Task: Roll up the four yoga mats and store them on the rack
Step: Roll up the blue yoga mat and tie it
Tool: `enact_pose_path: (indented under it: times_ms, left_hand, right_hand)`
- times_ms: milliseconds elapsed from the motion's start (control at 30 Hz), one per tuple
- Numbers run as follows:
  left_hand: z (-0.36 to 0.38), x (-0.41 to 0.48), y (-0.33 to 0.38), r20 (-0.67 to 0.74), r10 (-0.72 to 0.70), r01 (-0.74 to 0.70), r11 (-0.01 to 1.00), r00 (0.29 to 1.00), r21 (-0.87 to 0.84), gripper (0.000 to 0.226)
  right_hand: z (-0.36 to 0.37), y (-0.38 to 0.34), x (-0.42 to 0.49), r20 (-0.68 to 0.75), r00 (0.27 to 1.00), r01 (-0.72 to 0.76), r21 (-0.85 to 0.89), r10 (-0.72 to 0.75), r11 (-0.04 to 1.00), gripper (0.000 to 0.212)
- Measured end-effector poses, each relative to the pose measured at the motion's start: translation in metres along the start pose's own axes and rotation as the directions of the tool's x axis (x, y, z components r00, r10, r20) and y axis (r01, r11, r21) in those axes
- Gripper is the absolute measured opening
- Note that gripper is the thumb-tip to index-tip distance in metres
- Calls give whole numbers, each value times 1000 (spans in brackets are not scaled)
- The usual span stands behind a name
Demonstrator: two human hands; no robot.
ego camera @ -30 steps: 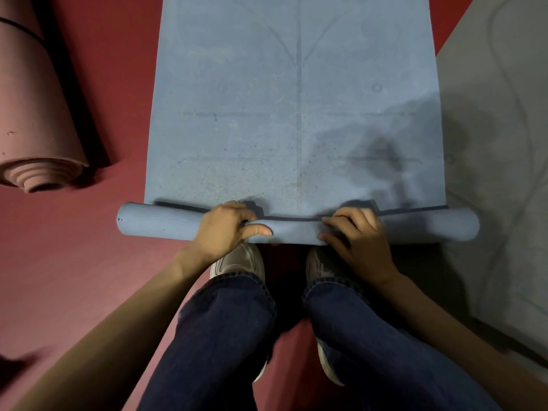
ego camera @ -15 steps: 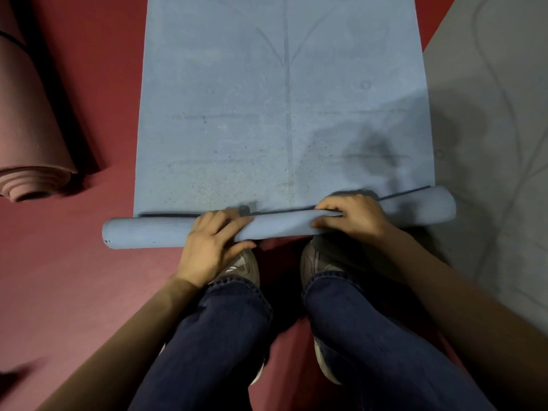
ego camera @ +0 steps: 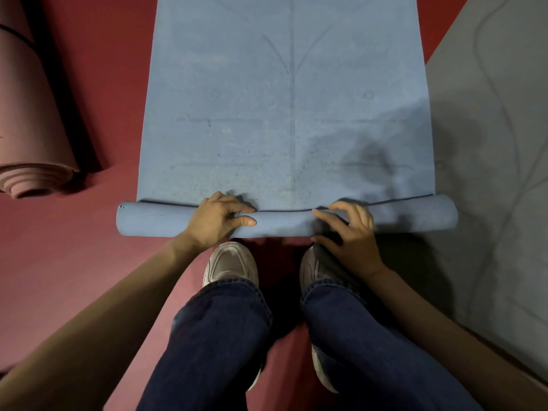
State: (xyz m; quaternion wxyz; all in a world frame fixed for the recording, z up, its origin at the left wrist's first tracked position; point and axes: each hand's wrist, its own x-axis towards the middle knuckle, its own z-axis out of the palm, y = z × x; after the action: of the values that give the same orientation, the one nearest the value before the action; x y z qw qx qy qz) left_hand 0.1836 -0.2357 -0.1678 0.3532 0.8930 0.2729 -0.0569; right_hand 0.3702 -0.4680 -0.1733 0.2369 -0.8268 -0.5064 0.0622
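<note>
red floor, dusty blue mat part-rolled, left hand and right hand gripping it

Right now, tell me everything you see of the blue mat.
The blue mat is matte, speckled, foam-like, printed with faint alignment lines. Its near end is rolled into a thin, tight tube lying crosswise on the red floor; the rest lies flat ahead. The left hand grips the roll, the right hand curls over it.

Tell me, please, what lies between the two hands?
Head view: only a bare stretch of the rolled blue mat lies between left hand and right hand.
</note>
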Motion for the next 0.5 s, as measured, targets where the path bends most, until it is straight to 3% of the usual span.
enact_pose_path:
  times_ms: [133,233,367,500]
  left_hand:
    - [0,2,-4,-8,28,-28,1000,1000,-5,87]
    - [7,-6,-1,-156,122,-104,988,980,117,70]
    - [29,-24,15,-385,81,-57,996,919,73,46]
    - [32,-24,5,-339,179,-147,982,924,116,66]
  right_hand:
    - [-10,4,21,190,980,-84,94,65,992,48]
    - [-13,7,35,279,954,-130,65,107,989,44]
    - [-18,7,54,396,905,-185,42,153,982,36]
    - [-19,11,61,451,879,-216,80,158,973,36]
